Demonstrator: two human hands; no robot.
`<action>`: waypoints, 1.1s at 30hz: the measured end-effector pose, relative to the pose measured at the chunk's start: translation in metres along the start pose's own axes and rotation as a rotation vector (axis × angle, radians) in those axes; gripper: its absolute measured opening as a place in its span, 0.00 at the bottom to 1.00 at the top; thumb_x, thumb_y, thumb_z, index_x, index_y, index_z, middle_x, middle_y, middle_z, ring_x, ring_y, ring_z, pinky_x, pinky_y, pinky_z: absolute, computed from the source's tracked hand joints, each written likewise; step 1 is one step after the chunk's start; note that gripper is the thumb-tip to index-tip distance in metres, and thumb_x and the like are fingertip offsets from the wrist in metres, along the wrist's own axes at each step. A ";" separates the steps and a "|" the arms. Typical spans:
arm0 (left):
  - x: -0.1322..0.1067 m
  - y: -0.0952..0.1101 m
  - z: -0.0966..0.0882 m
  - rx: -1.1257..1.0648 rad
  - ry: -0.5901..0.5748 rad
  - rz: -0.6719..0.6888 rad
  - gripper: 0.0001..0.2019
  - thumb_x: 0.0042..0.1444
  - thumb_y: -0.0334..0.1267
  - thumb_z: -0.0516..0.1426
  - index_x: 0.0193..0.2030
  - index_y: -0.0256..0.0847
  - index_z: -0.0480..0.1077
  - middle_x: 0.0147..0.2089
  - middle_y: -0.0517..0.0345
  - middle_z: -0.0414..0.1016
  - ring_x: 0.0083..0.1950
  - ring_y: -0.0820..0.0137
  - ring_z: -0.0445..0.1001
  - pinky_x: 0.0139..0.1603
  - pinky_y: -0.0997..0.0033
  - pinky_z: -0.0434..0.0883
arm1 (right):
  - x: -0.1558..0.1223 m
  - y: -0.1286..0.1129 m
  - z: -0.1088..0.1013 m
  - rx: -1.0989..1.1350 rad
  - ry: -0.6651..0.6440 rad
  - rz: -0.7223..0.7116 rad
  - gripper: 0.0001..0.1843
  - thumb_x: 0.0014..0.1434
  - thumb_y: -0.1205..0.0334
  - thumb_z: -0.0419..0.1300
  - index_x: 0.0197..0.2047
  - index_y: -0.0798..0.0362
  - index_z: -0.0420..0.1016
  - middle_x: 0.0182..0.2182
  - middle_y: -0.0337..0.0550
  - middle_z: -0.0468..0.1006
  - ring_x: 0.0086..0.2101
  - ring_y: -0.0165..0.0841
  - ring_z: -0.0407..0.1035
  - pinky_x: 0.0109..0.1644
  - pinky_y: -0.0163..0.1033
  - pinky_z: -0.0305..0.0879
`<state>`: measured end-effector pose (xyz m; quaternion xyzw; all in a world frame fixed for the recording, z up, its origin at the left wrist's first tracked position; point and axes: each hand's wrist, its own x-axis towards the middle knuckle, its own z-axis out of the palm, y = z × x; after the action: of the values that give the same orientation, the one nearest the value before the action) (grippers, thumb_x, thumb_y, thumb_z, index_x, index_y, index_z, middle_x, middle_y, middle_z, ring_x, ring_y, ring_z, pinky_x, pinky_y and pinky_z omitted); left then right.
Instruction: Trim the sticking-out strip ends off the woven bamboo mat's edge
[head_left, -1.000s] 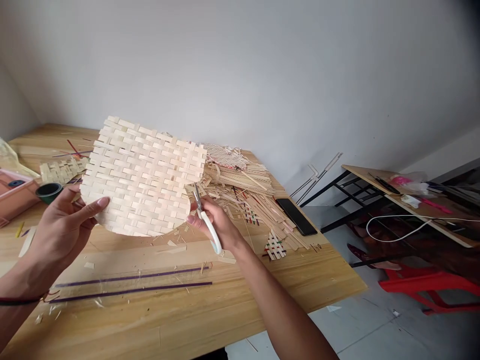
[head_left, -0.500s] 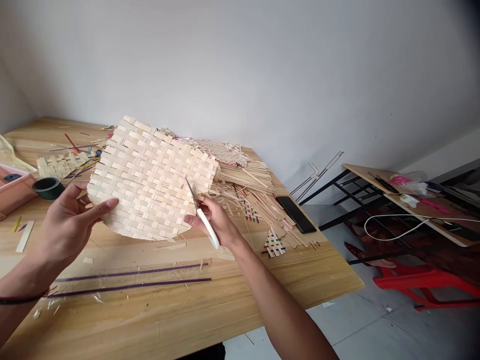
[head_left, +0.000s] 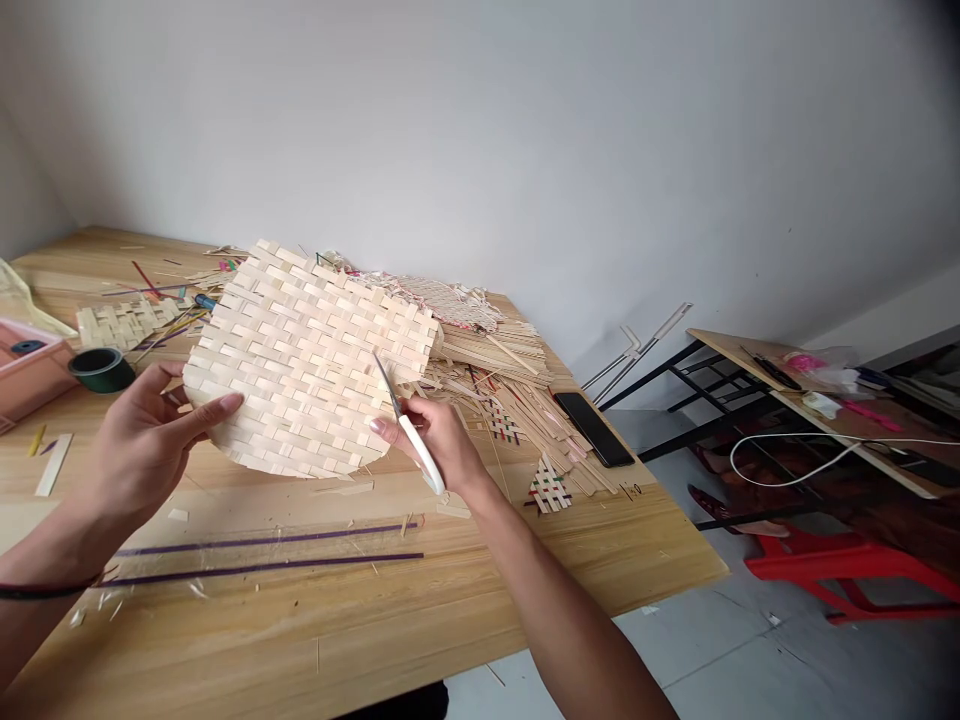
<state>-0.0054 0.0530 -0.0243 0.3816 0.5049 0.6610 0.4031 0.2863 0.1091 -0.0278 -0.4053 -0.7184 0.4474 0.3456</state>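
Pale woven bamboo-strip mat point(head_left: 311, 365), roughly fan-shaped, is what I have in hand, held tilted above the light wooden desk point(head_left: 300, 620) with its far edge raised toward the wall. My left hand point(head_left: 146, 445) grasps its left edge, thumb laid on top of the weave and fingers underneath. My right hand point(head_left: 435, 445) is clenched around the white-handled scissors point(head_left: 405, 425), whose blades lie over the mat's lower right edge, tip pointing up into the weave; I cannot tell whether the blades are parted.

As I judge it, the trimming is well along: the near edge of the mat is already cut to a smooth curve, while the far and right edges are stepped and ragged, with strip ends sticking out, so those remain to be cut. Small offcuts lie scattered on the desk beneath.

Compared with a second ago, the mat has turned clockwise and shifted a little to the right, and the scissors now point further up over the weave instead of nipping at its right edge.

Nearby sit a loose heap of bamboo strips point(head_left: 495, 370), a black phone point(head_left: 595, 428), a dark green tape roll point(head_left: 102, 368), two long purple strips point(head_left: 262, 555) and a pink tray point(head_left: 26, 370).
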 end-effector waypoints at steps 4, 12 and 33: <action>-0.001 0.001 0.001 -0.025 0.004 -0.016 0.21 0.39 0.37 0.77 0.39 0.45 0.76 0.37 0.62 0.83 0.34 0.74 0.78 0.31 0.83 0.77 | 0.000 -0.001 -0.002 -0.029 0.005 -0.011 0.26 0.56 0.39 0.69 0.28 0.54 0.70 0.24 0.34 0.63 0.26 0.27 0.55 0.29 0.34 0.50; 0.002 0.001 0.000 -0.096 0.027 -0.016 0.18 0.40 0.32 0.75 0.38 0.44 0.76 0.35 0.63 0.82 0.33 0.76 0.79 0.34 0.86 0.77 | 0.005 0.009 0.002 0.117 -0.075 0.005 0.25 0.51 0.43 0.75 0.35 0.53 0.70 0.29 0.34 0.66 0.30 0.28 0.58 0.32 0.34 0.56; 0.014 0.006 -0.013 -0.120 0.012 -0.079 0.17 0.44 0.27 0.71 0.40 0.44 0.77 0.41 0.59 0.84 0.40 0.67 0.82 0.38 0.78 0.81 | 0.007 0.014 -0.034 0.117 -0.497 0.216 0.21 0.48 0.51 0.77 0.42 0.53 0.83 0.41 0.45 0.84 0.41 0.38 0.79 0.46 0.41 0.73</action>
<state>-0.0237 0.0599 -0.0193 0.3325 0.4814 0.6760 0.4480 0.3162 0.1308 -0.0272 -0.3369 -0.7066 0.6082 0.1320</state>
